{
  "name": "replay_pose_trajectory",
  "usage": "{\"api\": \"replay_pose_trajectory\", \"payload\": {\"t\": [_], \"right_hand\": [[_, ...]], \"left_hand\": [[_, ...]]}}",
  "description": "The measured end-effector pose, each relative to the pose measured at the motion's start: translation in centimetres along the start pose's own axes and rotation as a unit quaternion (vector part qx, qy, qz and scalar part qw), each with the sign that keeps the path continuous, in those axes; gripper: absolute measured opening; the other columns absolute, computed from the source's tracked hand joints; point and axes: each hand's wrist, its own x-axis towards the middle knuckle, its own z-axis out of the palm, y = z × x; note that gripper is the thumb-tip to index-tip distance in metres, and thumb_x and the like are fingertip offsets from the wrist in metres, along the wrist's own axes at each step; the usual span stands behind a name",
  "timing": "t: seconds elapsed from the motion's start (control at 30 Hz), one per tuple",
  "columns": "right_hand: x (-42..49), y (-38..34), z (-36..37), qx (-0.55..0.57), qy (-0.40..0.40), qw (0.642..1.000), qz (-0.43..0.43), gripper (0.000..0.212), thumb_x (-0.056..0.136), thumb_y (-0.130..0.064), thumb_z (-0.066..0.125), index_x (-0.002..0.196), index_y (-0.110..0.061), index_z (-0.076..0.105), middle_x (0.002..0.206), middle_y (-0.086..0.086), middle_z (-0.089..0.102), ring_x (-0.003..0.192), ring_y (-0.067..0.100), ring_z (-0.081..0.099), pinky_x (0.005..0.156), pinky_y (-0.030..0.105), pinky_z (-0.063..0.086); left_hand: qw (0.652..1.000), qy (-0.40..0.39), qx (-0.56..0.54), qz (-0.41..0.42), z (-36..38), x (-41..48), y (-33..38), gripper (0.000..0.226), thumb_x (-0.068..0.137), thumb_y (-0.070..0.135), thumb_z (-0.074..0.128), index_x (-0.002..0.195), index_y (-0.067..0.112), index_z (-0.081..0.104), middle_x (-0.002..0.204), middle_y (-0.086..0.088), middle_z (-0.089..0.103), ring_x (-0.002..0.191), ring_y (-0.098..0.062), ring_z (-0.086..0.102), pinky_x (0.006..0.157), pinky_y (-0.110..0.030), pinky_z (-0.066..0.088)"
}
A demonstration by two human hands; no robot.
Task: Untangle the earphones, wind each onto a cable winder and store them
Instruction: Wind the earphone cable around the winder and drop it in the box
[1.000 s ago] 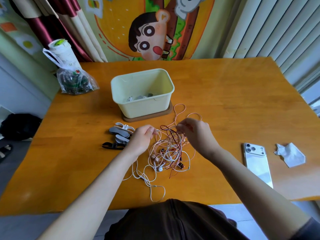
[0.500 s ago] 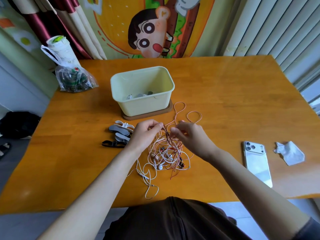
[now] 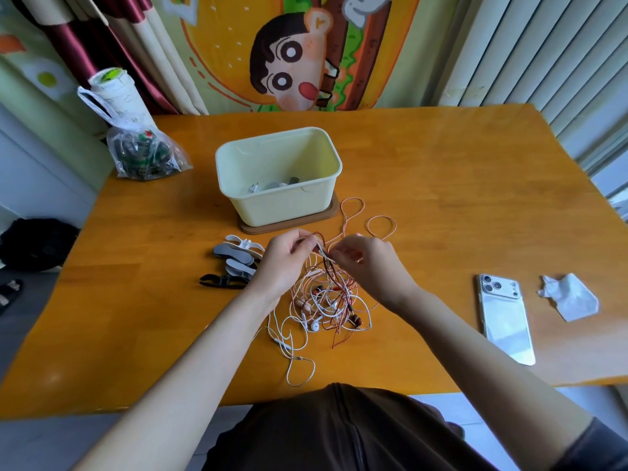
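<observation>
While the earphones (image 3: 326, 300) lie as one knot of white, pink and dark red cables on the table (image 3: 441, 198), just in front of the person, the task looks to me near its start: nothing from this knot is wound yet. A few white and grey pieces lie in the box (image 3: 282, 205) behind it; I cannot tell what they are. The winders (image 3: 238, 256) lie in a heap just beside the left hand (image 3: 285, 263). Both hands hang a little above the knot, close together. The left hand pinches some strands between thumb and fingers, and the right hand (image 3: 367, 266), fingers curled, pinches a strand next to them.
</observation>
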Motion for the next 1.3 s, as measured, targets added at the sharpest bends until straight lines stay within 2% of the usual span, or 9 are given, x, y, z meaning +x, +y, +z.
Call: {"api": "replay_pose_trajectory", "payload": {"t": [0.2,0.37,0.5,0.57,0.73,0.9,1.03,1.2,1.3], "right_hand": [[-0.2,0.9,0.1,0.031,0.057,0.998,0.01,0.007,0.09,-0.011,0.06,0.096,-0.013,0.064,0.091,-0.003,0.059,0.082,0.012,0.058,0.074,0.021,0.048],[-1.0,0.5,1.2,0.048,0.087,0.995,0.015,0.013,0.083,-0.005,0.064,0.084,-0.016,0.058,0.078,-0.007,0.056,0.072,0.007,0.053,0.063,0.014,0.044],[-1.0,0.1,1.7,0.056,0.101,0.993,0.026,0.015,0.081,-0.012,0.07,0.08,-0.018,0.056,0.073,-0.009,0.057,0.067,0.004,0.054,0.059,0.007,0.041],[-0.8,-0.3,1.9,0.068,0.09,0.993,0.023,0.009,0.084,-0.014,0.069,0.086,-0.016,0.06,0.08,-0.009,0.061,0.074,0.006,0.058,0.066,0.006,0.044],[-0.3,-0.7,2.4,0.067,0.055,0.996,0.012,0.012,0.089,-0.014,0.063,0.097,-0.008,0.068,0.09,-0.002,0.068,0.083,0.009,0.062,0.08,0.021,0.052],[0.4,-0.9,2.0,0.079,0.026,0.996,0.032,0.007,0.095,-0.014,0.053,0.096,-0.01,0.059,0.084,-0.003,0.061,0.079,0.012,0.057,0.066,0.007,0.04],[0.7,-1.1,1.2,0.088,0.016,0.995,0.042,0.003,0.095,-0.011,0.05,0.097,-0.009,0.052,0.083,0.002,0.061,0.073,0.017,0.055,0.057,0.009,0.038],[1.0,-0.2,1.0,-0.025,-0.082,0.995,0.058,0.019,0.087,-0.006,0.056,0.105,-0.004,0.053,0.087,0.003,0.052,0.073,0.018,0.049,0.054,0.016,0.035],[1.1,0.4,0.9,-0.04,-0.068,0.995,0.062,0.022,0.085,-0.004,0.056,0.107,-0.002,0.055,0.09,0.004,0.052,0.077,0.017,0.047,0.056,0.017,0.034]], "left_hand": [[0.997,0.032,-0.063,-0.031,-0.5,0.1,-0.2,0.018,0.1,0.02,0.047,0.089,0.019,0.061,0.063,0.007,0.046,0.053,-0.005,0.036,0.051,-0.017,0.031],[0.995,0.044,-0.079,-0.033,-0.4,0.0,0.1,0.02,0.1,0.019,0.047,0.087,0.019,0.062,0.076,-0.005,0.051,0.055,-0.008,0.035,0.049,-0.017,0.03],[0.994,0.045,-0.097,-0.035,-0.2,-0.3,0.2,0.02,0.1,0.018,0.047,0.086,0.018,0.062,0.07,0.006,0.054,0.052,-0.005,0.036,0.047,-0.014,0.03],[0.993,0.044,-0.101,-0.035,-0.1,-0.4,0.4,0.02,0.1,0.018,0.047,0.086,0.018,0.062,0.064,0.012,0.055,0.049,-0.002,0.038,0.046,-0.013,0.03],[0.993,0.044,-0.101,-0.031,-0.1,-0.6,0.6,0.02,0.1,0.018,0.047,0.085,0.019,0.061,0.069,0.01,0.057,0.053,-0.005,0.036,0.049,-0.015,0.03],[0.991,0.069,-0.112,-0.033,-0.2,-0.4,0.1,0.018,0.102,0.02,0.042,0.088,0.019,0.054,0.063,0.008,0.045,0.057,-0.008,0.033,0.057,-0.021,0.032],[0.987,0.087,-0.132,-0.038,0.1,-0.2,-0.1,0.018,0.103,0.02,0.039,0.09,0.021,0.052,0.062,0.018,0.058,0.056,-0.007,0.034,0.053,-0.016,0.032],[0.985,0.105,-0.132,-0.04,0.6,-0.2,-0.2,0.015,0.103,0.02,0.04,0.094,0.019,0.052,0.077,0.007,0.051,0.058,-0.002,0.042,0.06,-0.012,0.038],[0.984,0.102,-0.142,-0.042,0.5,-0.4,-0.2,0.017,0.103,0.02,0.039,0.091,0.021,0.052,0.077,0.006,0.057,0.056,-0.004,0.038,0.055,-0.014,0.035]]}}
